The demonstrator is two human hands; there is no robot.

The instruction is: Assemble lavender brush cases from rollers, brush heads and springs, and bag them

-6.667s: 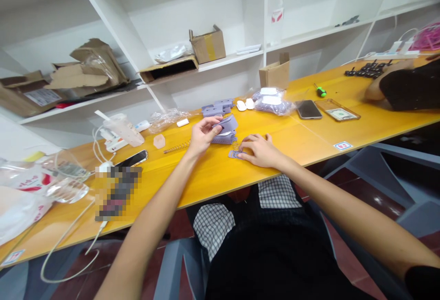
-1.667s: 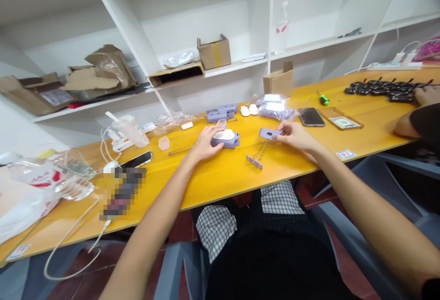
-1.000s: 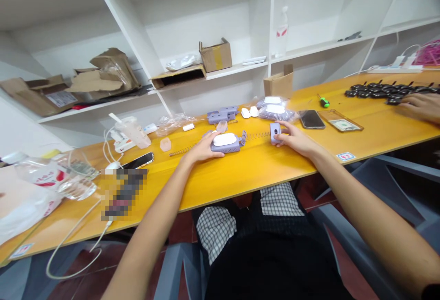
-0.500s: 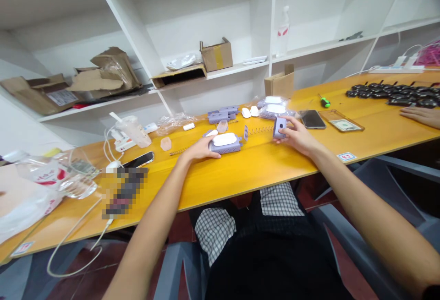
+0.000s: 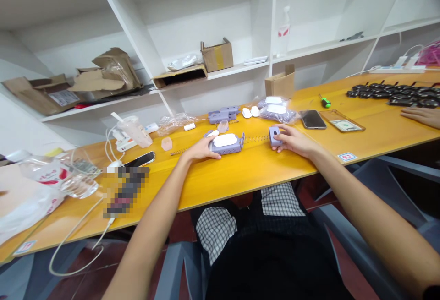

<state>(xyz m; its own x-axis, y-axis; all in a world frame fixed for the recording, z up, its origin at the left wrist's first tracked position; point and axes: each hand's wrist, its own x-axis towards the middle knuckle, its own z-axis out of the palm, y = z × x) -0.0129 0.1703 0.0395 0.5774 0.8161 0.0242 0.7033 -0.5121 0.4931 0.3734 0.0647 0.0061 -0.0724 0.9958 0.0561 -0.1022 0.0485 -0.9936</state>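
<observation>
My left hand (image 5: 201, 150) is closed round the left end of a purple perforated plastic case (image 5: 227, 148), which lies on the table with a white oval piece (image 5: 225, 140) on top. To the right, my right hand (image 5: 292, 139) grips a purple end cap (image 5: 274, 136) that has a dark hole. A coil spring (image 5: 257, 139) stretches leftward from this cap. At the spring's other end, a small purple plate (image 5: 243, 140) stands against or right beside the case's right end; I cannot tell if it is attached. Behind my left hand lie a translucent piece (image 5: 223, 126) and another spring (image 5: 180, 150).
Farther back are purple parts (image 5: 223, 115), white pieces (image 5: 250, 111) and bagged purple cases (image 5: 278, 113). A phone (image 5: 313, 119), a phone case with a banknote (image 5: 343, 123) and a green screwdriver (image 5: 325, 102) lie rightward. Another person's hand (image 5: 421, 116) rests near black parts (image 5: 392, 93).
My right hand has moved left with the end cap. The spring's plate has come from a small gap up to the case's right end. My left hand stays in place.
</observation>
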